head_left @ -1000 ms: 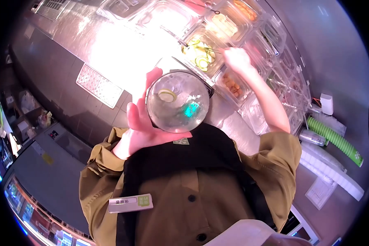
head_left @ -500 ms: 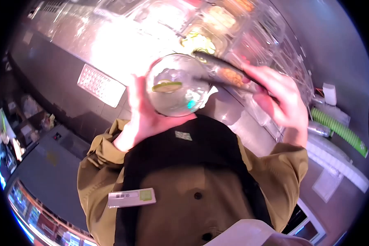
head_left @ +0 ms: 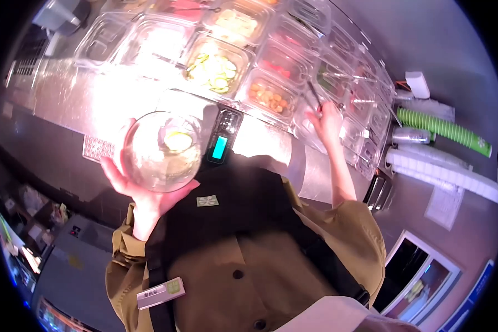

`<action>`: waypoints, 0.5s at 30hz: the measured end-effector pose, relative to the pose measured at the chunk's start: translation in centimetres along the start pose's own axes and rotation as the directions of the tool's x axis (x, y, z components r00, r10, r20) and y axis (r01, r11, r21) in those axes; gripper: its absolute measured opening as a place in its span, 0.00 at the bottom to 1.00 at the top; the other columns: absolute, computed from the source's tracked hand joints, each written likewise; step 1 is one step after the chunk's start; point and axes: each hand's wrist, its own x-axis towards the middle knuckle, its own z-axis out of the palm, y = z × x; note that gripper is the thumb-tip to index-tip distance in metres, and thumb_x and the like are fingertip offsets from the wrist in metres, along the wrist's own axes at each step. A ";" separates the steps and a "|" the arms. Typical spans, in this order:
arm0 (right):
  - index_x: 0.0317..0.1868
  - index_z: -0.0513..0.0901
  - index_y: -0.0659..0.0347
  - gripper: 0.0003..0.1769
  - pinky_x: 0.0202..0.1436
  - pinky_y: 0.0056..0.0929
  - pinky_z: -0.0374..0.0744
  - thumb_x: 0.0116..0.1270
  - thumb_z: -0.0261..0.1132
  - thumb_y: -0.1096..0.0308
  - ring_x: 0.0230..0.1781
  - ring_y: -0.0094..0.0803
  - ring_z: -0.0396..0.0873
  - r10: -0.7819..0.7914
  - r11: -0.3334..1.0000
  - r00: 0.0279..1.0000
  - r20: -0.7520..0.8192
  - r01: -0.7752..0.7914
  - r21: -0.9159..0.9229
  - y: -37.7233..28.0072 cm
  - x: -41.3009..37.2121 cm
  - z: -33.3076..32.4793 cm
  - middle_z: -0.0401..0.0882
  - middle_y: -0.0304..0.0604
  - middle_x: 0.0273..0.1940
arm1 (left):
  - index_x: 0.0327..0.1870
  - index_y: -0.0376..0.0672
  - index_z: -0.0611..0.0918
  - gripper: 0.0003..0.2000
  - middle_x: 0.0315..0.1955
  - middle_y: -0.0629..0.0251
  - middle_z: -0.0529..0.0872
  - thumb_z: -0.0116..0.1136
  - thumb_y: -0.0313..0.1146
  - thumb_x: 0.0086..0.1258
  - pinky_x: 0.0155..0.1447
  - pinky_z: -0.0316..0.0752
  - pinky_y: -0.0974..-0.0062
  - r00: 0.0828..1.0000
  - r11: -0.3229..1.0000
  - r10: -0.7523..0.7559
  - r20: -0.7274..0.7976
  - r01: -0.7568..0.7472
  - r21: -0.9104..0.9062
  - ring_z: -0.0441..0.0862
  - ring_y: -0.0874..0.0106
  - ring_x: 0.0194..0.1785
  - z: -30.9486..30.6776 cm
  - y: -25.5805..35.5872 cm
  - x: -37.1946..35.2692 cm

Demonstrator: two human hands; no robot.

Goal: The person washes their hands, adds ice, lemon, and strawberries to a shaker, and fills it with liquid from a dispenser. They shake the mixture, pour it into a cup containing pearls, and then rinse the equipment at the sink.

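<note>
My left hand (head_left: 141, 191) is wrapped round a clear round cup (head_left: 149, 166), seen from above. Inside the cup is a pale green slice (head_left: 178, 141), like lime or cucumber. To the right, my right hand (head_left: 330, 123) grips dark tongs (head_left: 314, 94), their tips pointing up over the clear food containers. A digital scale (head_left: 220, 145) with a lit blue-green display sits just right of the cup. Beyond it is a container of green-edged slices (head_left: 213, 71), with a container of orange pieces (head_left: 269, 99) beside it.
Several more clear containers (head_left: 285, 58) line the back of the metal counter. On the right lie a green ribbed stack (head_left: 442, 128) and a long white stack (head_left: 445, 176). A patterned white mat (head_left: 97, 148) is at the left, and strong glare covers part of the counter.
The cup in my left hand has moved left and down in view, uncovering the scale. The tongs in my right hand have moved away from the cup, to the right over the containers.
</note>
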 end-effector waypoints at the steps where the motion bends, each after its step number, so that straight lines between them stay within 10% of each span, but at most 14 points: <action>1: 0.30 0.69 0.62 0.19 0.31 0.41 0.71 0.48 0.70 0.61 0.32 0.46 0.72 -0.049 0.999 0.999 0.015 0.049 -0.007 0.2 -1.9 -0.6 0.70 0.46 0.31 | 0.68 0.51 0.38 0.58 0.61 0.45 0.59 0.73 0.45 0.43 0.64 0.58 0.54 1.000 1.000 -0.005 -0.001 0.005 -0.008 0.61 0.52 0.62 0.0 0.0 0.0; 7: 0.34 0.70 0.64 0.16 0.37 0.40 0.72 0.49 0.67 0.70 0.33 0.48 0.72 0.047 0.996 0.995 0.084 -0.053 0.075 1.0 -8.8 1.4 0.71 0.49 0.31 | 0.68 0.52 0.35 0.57 0.62 0.43 0.57 0.70 0.47 0.48 0.65 0.56 0.53 1.000 1.000 0.004 0.012 -0.004 0.012 0.60 0.52 0.63 0.4 0.3 0.1; 15: 0.38 0.71 0.64 0.18 0.36 0.39 0.73 0.43 0.64 0.78 0.33 0.45 0.72 -0.192 0.967 0.974 -0.123 0.209 0.145 -3.0 -4.8 -1.6 0.72 0.47 0.33 | 0.68 0.50 0.37 0.59 0.61 0.43 0.60 0.74 0.48 0.42 0.65 0.56 0.54 0.999 0.998 0.035 -0.027 -0.037 -0.049 0.62 0.52 0.63 0.3 -0.4 -0.3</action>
